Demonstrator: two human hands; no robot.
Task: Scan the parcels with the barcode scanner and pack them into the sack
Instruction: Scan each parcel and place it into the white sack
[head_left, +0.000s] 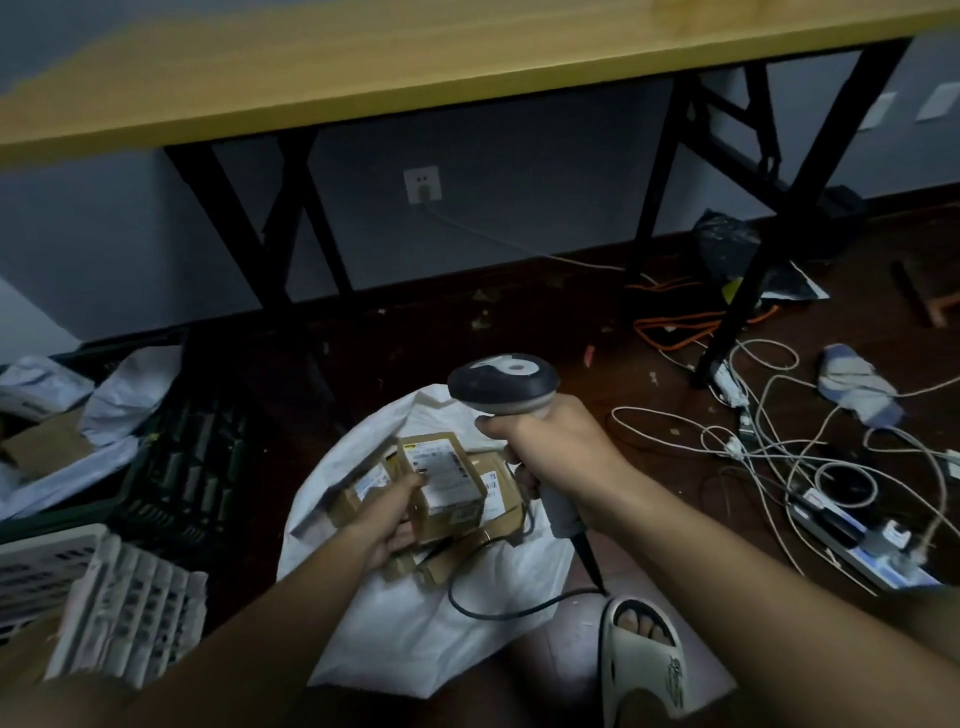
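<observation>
Small brown cardboard parcel with a white printed label (444, 480) is held face-up over the open mouth of the white woven plastic sack (415, 639), which lies on the dark floor at near centre. Left hand (389, 519) grips the parcel from its left edge, fingers curled round it. Right hand (550, 447) is wrapped round the handle of the grey and black barcode scanner (506, 387), scanner head above and just far-right of the parcel, black cable (498, 613) trailing down over the sack. More brown labelled parcels (498, 493) sit inside the sack under the held one. Dark plastic crate (187, 467) to the left, white slotted basket (62, 561) at near left. Foot in a white slipper (641, 660) near right. Tangle of white cables (779, 447) and a power strip (862, 535) on the right. Yellow-topped table with black legs (415, 67) at the far side.
</observation>
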